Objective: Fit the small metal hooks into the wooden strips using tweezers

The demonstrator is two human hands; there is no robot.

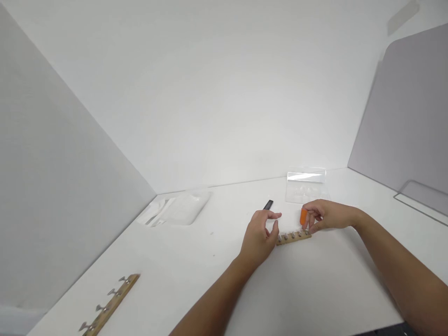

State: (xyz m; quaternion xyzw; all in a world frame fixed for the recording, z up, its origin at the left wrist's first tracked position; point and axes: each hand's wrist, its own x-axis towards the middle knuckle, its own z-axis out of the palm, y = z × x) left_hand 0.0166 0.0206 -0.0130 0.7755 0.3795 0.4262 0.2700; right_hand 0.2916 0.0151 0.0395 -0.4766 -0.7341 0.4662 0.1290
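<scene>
A short wooden strip with a row of small metal hooks (293, 237) lies on the white table between my hands. At its left end is my left hand (259, 235), fingers curved and apart from the thumb, with nothing seen between them. My right hand (322, 215) is closed over the strip's right end, its fingertips by the last metal hook. An orange, handle-like piece (303, 216) sits against the right hand's fingers; its lower end is hidden or too small to make out. Just behind my left hand lies a narrow black item (268, 204), partly covered by that hand.
A longer wooden strip with metal hooks (114, 303) lies at the front left. Toward the back left is a clear plastic bag (178, 209). An open clear plastic case (306, 186) stands near the back wall. A grey panel (413, 112) rises on the right.
</scene>
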